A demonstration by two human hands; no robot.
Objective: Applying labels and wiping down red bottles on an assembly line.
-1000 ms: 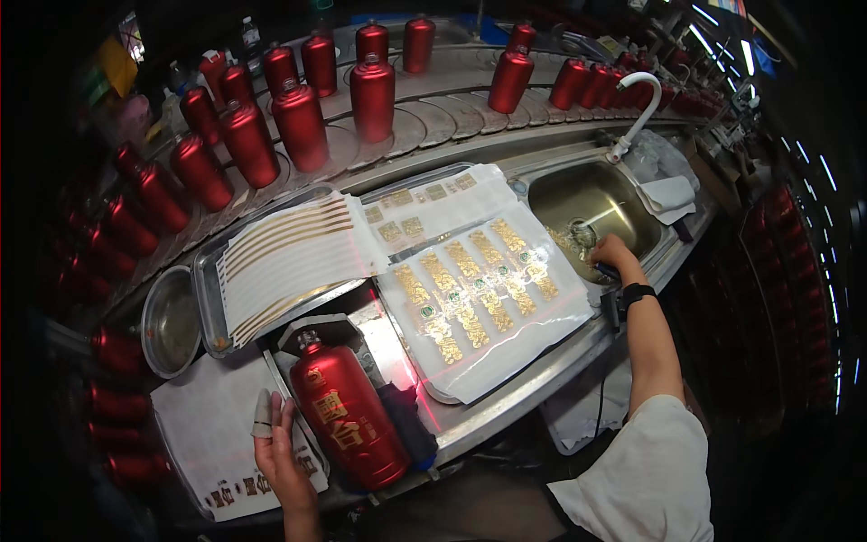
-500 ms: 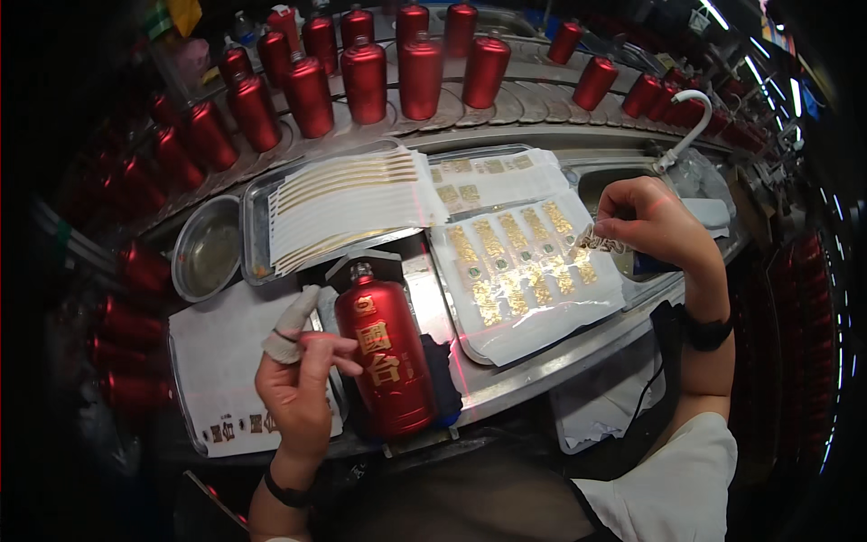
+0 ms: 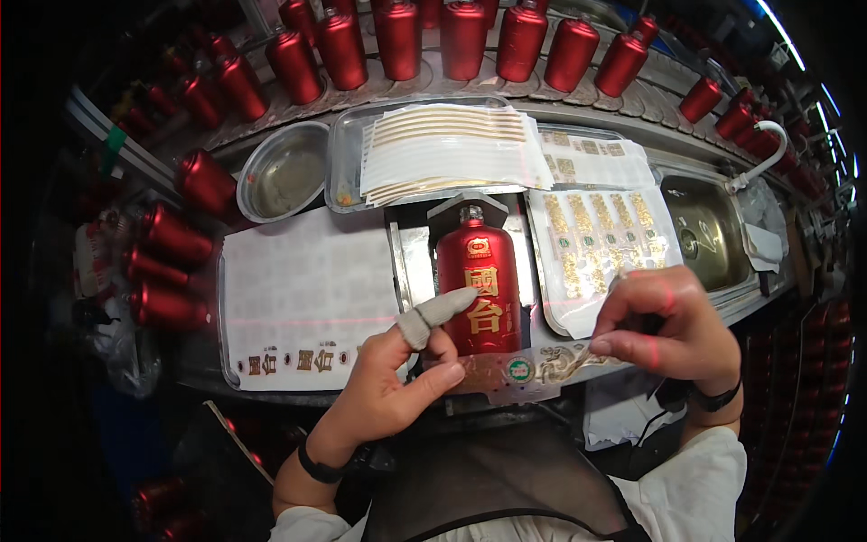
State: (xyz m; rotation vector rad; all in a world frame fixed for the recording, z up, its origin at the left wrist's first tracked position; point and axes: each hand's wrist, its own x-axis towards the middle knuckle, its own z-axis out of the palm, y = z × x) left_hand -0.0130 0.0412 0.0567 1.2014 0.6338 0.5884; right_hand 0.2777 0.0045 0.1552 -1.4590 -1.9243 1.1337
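A red bottle (image 3: 480, 257) with raised gold lettering lies face up in a dark cradle in front of me. Across its lower end stretches a translucent decal strip (image 3: 519, 371) with gold patterns and a round green emblem. My right hand (image 3: 664, 325) pinches the strip's right end between thumb and fingers. At the other end, the thumb and a bent finger of my left hand (image 3: 393, 379) close on the strip's tip. A light cloth finger cover (image 3: 433, 316) sits on that hand's index finger, which reaches over the bottle's front.
Right of the bottle lies a sheet of gold decals (image 3: 614, 239); left, a white sheet (image 3: 302, 298) with brown lettering decals. Behind are a tray of gold-striped sheets (image 3: 442, 149), a metal bowl (image 3: 284, 172) and a sink (image 3: 704, 226). Red bottles (image 3: 400, 41) line the curved conveyor.
My right hand has come from the decal sheet to the bottle's lower end, and the strip now hangs stretched out. My left hand has moved to its other end. The view has shifted left.
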